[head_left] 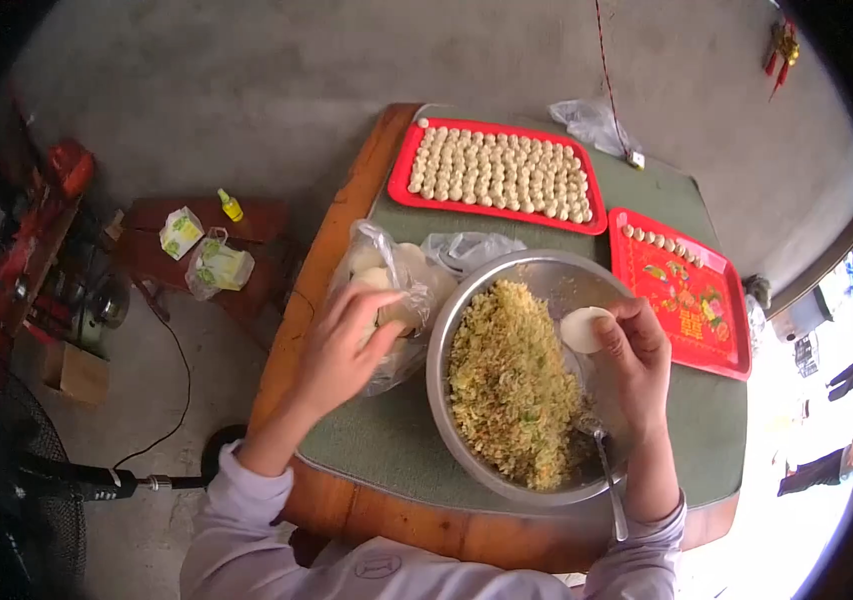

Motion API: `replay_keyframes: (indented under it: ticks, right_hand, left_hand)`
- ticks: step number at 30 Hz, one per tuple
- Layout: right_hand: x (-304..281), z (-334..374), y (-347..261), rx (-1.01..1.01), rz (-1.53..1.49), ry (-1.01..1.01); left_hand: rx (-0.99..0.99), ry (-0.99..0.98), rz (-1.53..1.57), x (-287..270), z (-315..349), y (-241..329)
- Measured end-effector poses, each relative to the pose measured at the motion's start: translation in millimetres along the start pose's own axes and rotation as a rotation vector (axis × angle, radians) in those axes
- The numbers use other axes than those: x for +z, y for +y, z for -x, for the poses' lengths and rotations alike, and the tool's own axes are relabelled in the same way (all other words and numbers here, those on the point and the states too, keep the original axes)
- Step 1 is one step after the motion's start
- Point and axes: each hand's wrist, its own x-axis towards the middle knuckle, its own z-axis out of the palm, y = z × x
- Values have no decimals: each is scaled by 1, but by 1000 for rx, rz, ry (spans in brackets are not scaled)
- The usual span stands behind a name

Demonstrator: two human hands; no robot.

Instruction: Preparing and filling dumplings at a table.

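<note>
Between the thumb and fingers of my right hand point(642, 355) is a round, pale dough wrapper point(579, 330), held above the right side of a large steel bowl point(439, 395). Chopped yellow-green filling point(512, 385) is heaped in the bowl. A metal spoon point(607, 475) rests in it, its handle over the near rim. My left hand point(342, 345) is at a clear plastic bag point(372, 240) of stacked dough wrappers, left of the bowl. Its fingers are apart and nothing shows in them; whether they touch the bag I cannot tell.
A red tray point(597, 215) full of rows of small dumplings stands at the far side of the table. Another red tray point(727, 350), at the right, holds one short row. A crumpled plastic bag point(587, 120) lies behind them. A fan point(57, 490) stands at the lower left.
</note>
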Motion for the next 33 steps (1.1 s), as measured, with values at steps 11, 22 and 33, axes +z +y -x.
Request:
replay_keyframes:
  ticks: [11, 22, 33]
  right_hand:
    - [5, 1, -4, -112, 189, 19]
    - [2, 2, -5, -82, 266, -6]
    - [-1, 0, -4, -96, 322, -20]
  left_hand:
    - [340, -212, -687, 0, 68, -19]
    - [144, 114, -669, 7, 24, -14]
    - [-2, 47, -778, 30, 19, -8]
